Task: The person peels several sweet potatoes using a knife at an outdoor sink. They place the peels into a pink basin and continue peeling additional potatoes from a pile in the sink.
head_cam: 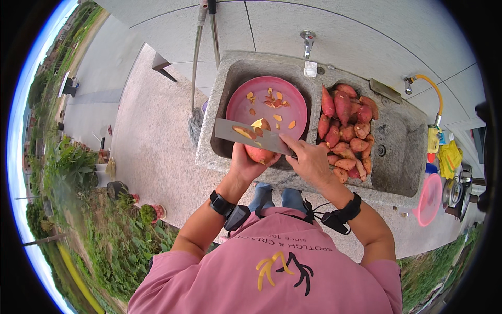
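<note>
My left hand (pixel 248 164) grips a red-skinned sweet potato (pixel 259 154) from below, and its cut end shows yellow flesh above the blade. In my right hand (pixel 311 163) is the handle of a wide-bladed cleaver (pixel 270 142). The blade lies across the sweet potato and hides part of it; pieces of peel seem to cling to the metal. Just beyond both hands a pink plastic basin (pixel 239 87) sits in the left sink bowl, with scattered peelings (pixel 275 103) inside. Right of the basin is a heap of unpeeled sweet potatoes (pixel 347 133).
The stone double sink (pixel 208 151) stands against a tiled wall with a metal tap (pixel 308 42). A second tap with an orange hose (pixel 431 84) is at the right. A mop (pixel 195 123) leans left of the sink. Another pink basin (pixel 427 200) stands beyond its right end.
</note>
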`<state>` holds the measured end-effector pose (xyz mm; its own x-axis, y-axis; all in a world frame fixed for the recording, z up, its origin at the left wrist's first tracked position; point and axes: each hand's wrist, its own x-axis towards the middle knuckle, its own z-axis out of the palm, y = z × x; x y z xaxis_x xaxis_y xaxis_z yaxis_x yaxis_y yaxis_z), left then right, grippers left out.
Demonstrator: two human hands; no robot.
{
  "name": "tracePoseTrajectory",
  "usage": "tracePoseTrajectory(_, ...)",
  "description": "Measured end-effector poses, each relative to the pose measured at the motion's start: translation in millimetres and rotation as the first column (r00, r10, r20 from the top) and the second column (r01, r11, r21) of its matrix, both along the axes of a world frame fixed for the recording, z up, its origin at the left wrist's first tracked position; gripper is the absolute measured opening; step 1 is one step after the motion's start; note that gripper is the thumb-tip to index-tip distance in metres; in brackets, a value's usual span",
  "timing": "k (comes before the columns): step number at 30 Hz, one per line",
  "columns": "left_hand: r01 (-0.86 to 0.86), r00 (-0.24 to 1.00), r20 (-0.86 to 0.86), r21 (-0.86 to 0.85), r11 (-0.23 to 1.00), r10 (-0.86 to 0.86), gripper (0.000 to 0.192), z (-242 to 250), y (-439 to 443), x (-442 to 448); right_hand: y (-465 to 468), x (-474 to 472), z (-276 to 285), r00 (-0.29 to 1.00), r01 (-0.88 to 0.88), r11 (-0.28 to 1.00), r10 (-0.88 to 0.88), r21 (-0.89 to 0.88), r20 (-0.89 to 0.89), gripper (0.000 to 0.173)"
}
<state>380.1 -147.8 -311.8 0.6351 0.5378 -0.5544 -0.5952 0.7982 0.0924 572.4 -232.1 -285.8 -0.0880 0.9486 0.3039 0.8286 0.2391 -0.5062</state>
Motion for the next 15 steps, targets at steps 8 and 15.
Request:
tracePoseTrajectory(8,-0.068,0.997,-0.032,-0.036,0.997,0.067,0.046,-3,0,9,7,9,-24,0.985,0.005,0.997,-0.018,0.074,0.174,0.067)
tracePoseTrajectory(15,-0.075,0.997,-0.028,0.050,0.996,0.077,0.050,15,6,-10,12,65,-31,0.930,0.340,0.830,-0.227,-0.441,0.289,0.040)
